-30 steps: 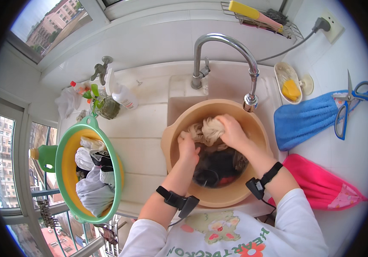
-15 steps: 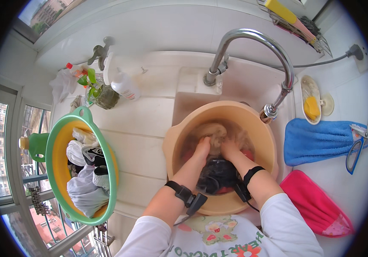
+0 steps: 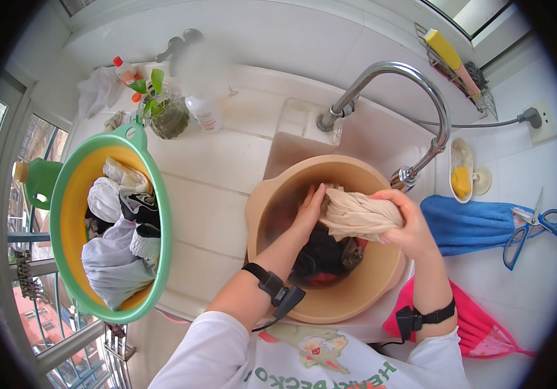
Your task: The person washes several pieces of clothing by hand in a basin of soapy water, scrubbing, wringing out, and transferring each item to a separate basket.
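Holding cloth (image 3: 359, 214) over basin (image 3: 327, 311), curling fingers of right hand (image 3: 409, 223) round one end, touching other with straight-fingered left hand (image 3: 309, 211), not clearly pinching; likely handling soft, water-heavy, best gripping by folds.

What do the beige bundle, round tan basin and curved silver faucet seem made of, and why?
Beige folded bundle: matt fabric, from its soft creases; fibre unclear.
Round tan basin: probably smooth plastic, from its even colour and moulded rim.
Curved silver faucet: likely polished metal, from its bright reflections.
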Action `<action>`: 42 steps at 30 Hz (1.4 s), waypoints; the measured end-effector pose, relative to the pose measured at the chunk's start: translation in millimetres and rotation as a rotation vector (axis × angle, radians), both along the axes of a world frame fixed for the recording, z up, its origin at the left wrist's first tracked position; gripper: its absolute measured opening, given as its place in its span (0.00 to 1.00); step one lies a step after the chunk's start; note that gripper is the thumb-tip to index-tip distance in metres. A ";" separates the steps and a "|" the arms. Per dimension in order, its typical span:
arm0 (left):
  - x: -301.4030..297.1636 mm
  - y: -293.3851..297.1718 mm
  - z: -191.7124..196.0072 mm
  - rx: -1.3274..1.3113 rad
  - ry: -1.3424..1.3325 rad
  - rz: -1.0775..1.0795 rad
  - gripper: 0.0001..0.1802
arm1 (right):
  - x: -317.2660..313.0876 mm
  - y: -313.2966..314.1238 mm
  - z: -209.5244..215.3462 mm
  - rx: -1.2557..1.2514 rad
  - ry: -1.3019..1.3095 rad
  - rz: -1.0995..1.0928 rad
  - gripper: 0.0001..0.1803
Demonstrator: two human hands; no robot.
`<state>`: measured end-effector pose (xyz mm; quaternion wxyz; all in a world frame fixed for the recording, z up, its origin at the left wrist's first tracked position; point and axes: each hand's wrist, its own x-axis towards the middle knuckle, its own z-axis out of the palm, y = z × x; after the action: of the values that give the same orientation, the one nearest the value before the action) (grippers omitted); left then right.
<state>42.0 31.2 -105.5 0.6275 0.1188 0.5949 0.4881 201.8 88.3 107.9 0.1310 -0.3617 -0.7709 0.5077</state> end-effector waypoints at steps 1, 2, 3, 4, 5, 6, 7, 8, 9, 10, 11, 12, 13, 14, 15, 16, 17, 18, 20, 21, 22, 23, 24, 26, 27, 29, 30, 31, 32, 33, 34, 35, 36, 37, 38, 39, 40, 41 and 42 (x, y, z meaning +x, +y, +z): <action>-0.3 -0.5 1.4 0.053 -0.086 0.012 0.46 | -3.1 -7.7 20.2 -0.207 0.097 -0.064 0.30; -0.7 -1.1 3.0 0.107 -0.171 0.022 0.45 | -5.2 -13.7 32.6 -0.414 0.193 -0.131 0.31; 0.2 -0.8 11.8 0.112 -0.178 0.015 0.45 | -3.9 -16.9 39.0 -0.408 0.189 -0.138 0.31; -1.1 -2.6 27.8 0.157 -0.439 -0.043 0.44 | -2.5 -18.7 42.0 -0.502 0.374 -0.165 0.32; -3.5 -4.5 43.5 0.201 -0.699 -0.100 0.42 | -1.7 -19.6 42.9 -0.595 0.560 -0.189 0.33; -8.1 -7.1 60.5 0.201 -0.702 -0.105 0.42 | -1.3 -20.8 40.9 -0.609 0.627 -0.162 0.34; -14.3 -10.0 75.7 0.118 -0.842 -0.077 0.39 | -4.2 -22.8 38.3 -0.609 0.627 -0.164 0.34; -17.1 -11.0 82.0 0.032 -0.980 -0.049 0.37 | -9.7 -26.1 35.8 -0.670 0.669 -0.235 0.33; -17.1 -13.5 77.1 0.037 -0.980 -0.043 0.37 | -16.8 -30.3 34.8 -0.730 0.707 -0.297 0.32; -12.6 -14.1 68.2 0.163 -1.087 -0.027 0.33 | -17.9 -31.5 25.0 -0.727 0.706 -0.296 0.32; -7.8 -13.0 60.5 0.291 -1.193 -0.011 0.28 | -17.6 -31.6 7.3 -0.470 0.533 -0.270 0.29; -6.6 -9.3 61.4 0.492 -0.831 -0.175 0.24 | -17.5 -31.5 -7.0 -0.219 0.358 -0.245 0.27; -5.6 -5.6 65.7 0.649 -0.442 -0.282 0.21 | -19.8 -34.4 -12.8 -0.220 0.356 -0.251 0.27; -9.0 -6.0 69.8 0.741 0.019 -0.396 0.18 | -23.9 -38.6 -17.6 -0.008 0.177 -0.192 0.25; -11.0 -6.5 72.9 0.805 0.487 -0.499 0.16 | -27.9 -43.9 -23.5 0.199 -0.004 -0.131 0.23; -6.8 -6.2 61.0 0.787 0.054 -0.367 0.17 | -30.9 -50.6 -32.3 0.196 -0.003 -0.131 0.23; -3.3 -5.8 49.5 0.752 -0.368 -0.205 0.17 | -33.8 -57.6 -42.4 0.345 -0.022 -0.104 0.23; -11.7 -6.3 55.9 0.720 0.143 -0.410 0.19 | -36.6 -62.0 -49.6 0.491 -0.047 -0.084 0.23; -7.5 -6.8 48.1 0.656 0.649 -0.610 0.21 | -48.9 -66.6 -55.0 0.614 -0.081 -0.072 0.23; 1.7 -13.1 31.3 0.705 0.240 -0.431 0.26 | -57.8 -68.8 -55.8 0.745 -0.100 -0.040 0.24; 8.6 -18.8 25.5 0.729 -0.165 -0.241 0.31 | -63.8 -70.2 -56.5 0.788 -0.093 -0.081 0.25; 8.8 -24.7 18.2 0.658 -0.492 -0.108 0.34 | -69.7 -70.0 -61.5 0.817 -0.094 -0.092 0.25; 9.2 -27.5 21.5 0.574 -0.816 0.047 0.37 | -70.9 -67.5 -67.9 0.818 -0.092 -0.111 0.25; 2.3 -22.1 38.6 0.527 -0.915 0.090 0.35 | -72.5 -62.6 -84.0 0.811 -0.069 -0.155 0.26; -0.1 -18.2 44.4 0.487 -1.007 0.140 0.34 | -73.2 -60.3 -91.9 0.799 -0.054 -0.180 0.26; 0.9 -13.7 37.2 0.414 -1.162 0.237 0.29 | -72.8 -54.8 -108.2 0.736 -0.031 -0.231 0.26; 0.3 -11.6 18.8 0.481 -1.088 0.204 0.27 | -75.3 -52.2 -113.9 0.693 -0.013 -0.250 0.26; -0.5 -9.6 13.6 0.541 -1.014 0.165 0.25 | -75.9 -48.3 -120.0 0.639 0.000 -0.279 0.27; 0.1 -10.8 8.9 0.537 -1.011 0.163 0.25 | -76.0 -45.5 -125.2 0.552 0.013 -0.313 0.27; 0.6 -10.4 11.9 0.403 -0.824 0.195 0.25 | -73.2 -38.9 -129.4 0.460 0.026 -0.356 0.27; 1.0 -10.9 14.7 0.273 -0.635 0.225 0.24 | -71.4 -32.5 -133.2 0.370 0.044 -0.400 0.26; 0.4 -11.9 16.2 0.272 -0.633 0.221 0.24 | -67.5 -24.6 -136.8 0.188 0.078 -0.476 0.26; -1.8 -12.9 16.9 0.167 -0.594 0.186 0.23 | -63.1 -14.8 -141.9 0.158 0.045 -0.544 0.24; -2.6 -12.7 18.0 0.059 -0.555 0.147 0.22 | -56.7 -0.8 -144.9 -0.030 0.054 -0.634 0.23; -1.4 -13.6 12.8 0.000 -0.398 0.110 0.24 | -43.7 11.5 -163.4 -0.128 0.094 -0.728 0.23; -0.5 -10.6 12.8 0.006 -0.396 0.097 0.24 | -30.3 20.9 -179.3 -0.218 0.140 -0.824 0.22; -2.4 -10.1 11.4 -0.052 -0.049 0.007 0.28 | -26.7 23.3 -182.3 -0.219 0.145 -0.821 0.22; -4.0 -9.3 10.1 -0.111 0.297 -0.083 0.33 | -23.6 24.5 -185.1 -0.226 0.045 -0.792 0.25; -3.3 -10.9 8.1 -0.115 0.301 -0.084 0.33 | -19.9 22.4 -189.4 -0.236 -0.057 -0.765 0.28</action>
<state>38.7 20.3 -97.5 0.5570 0.1793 0.7035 0.4033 181.9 110.6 -81.5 0.2468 -0.6492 -0.5202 0.4970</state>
